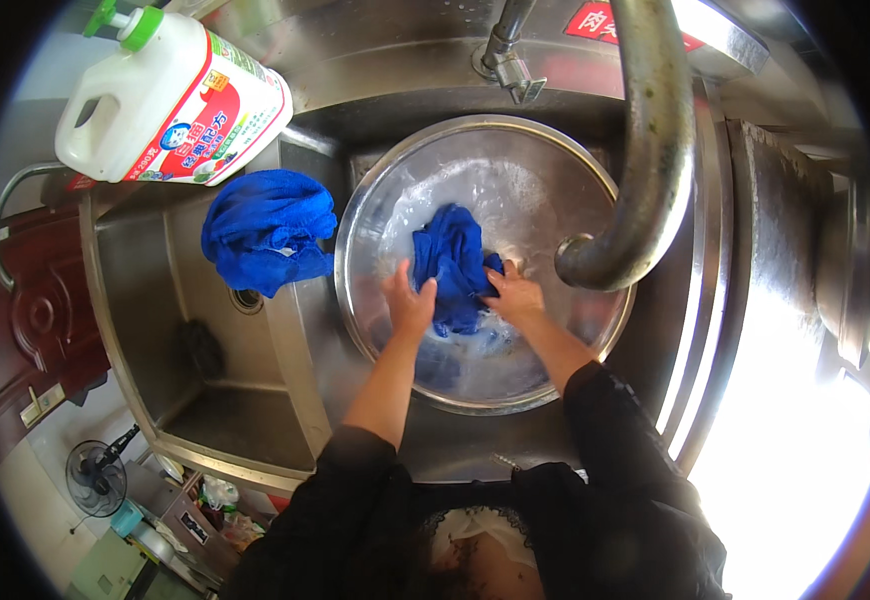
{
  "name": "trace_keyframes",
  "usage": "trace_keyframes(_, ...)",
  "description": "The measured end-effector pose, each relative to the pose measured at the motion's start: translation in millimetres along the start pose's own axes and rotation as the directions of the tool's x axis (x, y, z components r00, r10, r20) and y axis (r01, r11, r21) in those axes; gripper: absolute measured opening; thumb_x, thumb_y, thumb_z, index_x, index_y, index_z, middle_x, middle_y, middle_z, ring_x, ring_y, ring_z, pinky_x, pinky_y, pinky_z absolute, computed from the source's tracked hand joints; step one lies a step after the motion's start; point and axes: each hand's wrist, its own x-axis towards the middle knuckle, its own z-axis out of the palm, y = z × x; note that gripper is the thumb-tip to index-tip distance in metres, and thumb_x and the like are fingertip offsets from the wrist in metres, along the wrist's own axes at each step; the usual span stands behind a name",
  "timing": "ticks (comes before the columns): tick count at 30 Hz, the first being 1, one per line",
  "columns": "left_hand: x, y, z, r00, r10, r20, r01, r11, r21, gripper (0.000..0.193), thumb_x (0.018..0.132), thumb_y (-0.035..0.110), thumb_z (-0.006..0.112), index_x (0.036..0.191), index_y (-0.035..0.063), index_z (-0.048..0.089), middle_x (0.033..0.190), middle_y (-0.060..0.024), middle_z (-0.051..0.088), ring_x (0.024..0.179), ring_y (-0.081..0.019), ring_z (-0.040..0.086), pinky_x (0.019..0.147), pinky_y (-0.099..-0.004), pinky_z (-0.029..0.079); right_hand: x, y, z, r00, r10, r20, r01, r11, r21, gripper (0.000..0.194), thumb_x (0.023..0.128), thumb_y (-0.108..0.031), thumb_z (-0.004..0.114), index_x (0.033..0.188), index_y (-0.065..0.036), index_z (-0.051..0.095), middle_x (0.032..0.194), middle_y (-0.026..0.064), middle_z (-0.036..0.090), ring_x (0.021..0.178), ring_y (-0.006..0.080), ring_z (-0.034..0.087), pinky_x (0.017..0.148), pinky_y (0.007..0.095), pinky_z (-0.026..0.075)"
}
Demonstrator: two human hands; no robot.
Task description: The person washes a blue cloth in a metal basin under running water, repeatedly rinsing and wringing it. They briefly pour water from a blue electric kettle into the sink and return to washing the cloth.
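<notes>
A wet blue cloth (450, 262) lies in soapy water inside a large round metal basin (394, 157), which sits in the right bowl of a steel sink. My right hand (514, 292) grips the cloth's right edge between thumb and fingers. At the cloth's left side is my left hand (409, 300), its thumb and fingers apart; it may touch the cloth, but no hold shows. Another blue cloth (270, 229) is bunched on the divider between the two sink bowls, left of the basin.
A thick curved metal faucet pipe (656, 150) reaches over the basin's right side. Behind the basin stands a small metal tap (514, 75). A white pump jug of detergent (180, 97) is at the back left. The left sink bowl (240, 420) holds a dark object near its drain.
</notes>
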Motion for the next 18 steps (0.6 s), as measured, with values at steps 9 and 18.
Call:
trace_keyframes(9,-34.2,42.2,4.6,0.653,-0.367,0.663,0.757,0.339,-0.558,0.064,0.083,0.050,0.054,0.135,0.0188,0.032,0.128,-0.0113,0.040,0.094,-0.0344,0.056,0.076,-0.0439,0.051,-21.7,-39.3,45.1,0.947,0.299,0.117,-0.283,0.607,0.742,0.064,0.063,-0.039,0.073,0.111,0.001,0.056,0.128,0.0253,0.041,0.107,0.0357,0.052,0.089,0.0370,0.044)
trace_keyframes(18,-17.0,6.3,-7.2,0.665,-0.140,0.733,0.731,-0.079,-0.678,0.031,0.087,0.035,0.054,0.103,0.0092,0.058,0.088,-0.0028,0.062,0.074,-0.0153,0.061,0.068,-0.0286,0.051,-55.7,-117.4,5.4,0.895,-0.182,-0.407,0.416,0.668,0.616,0.034,0.058,-0.029,0.074,0.083,-0.007,0.066,0.090,0.0196,0.063,0.081,0.0331,0.062,0.070,0.0374,0.051)
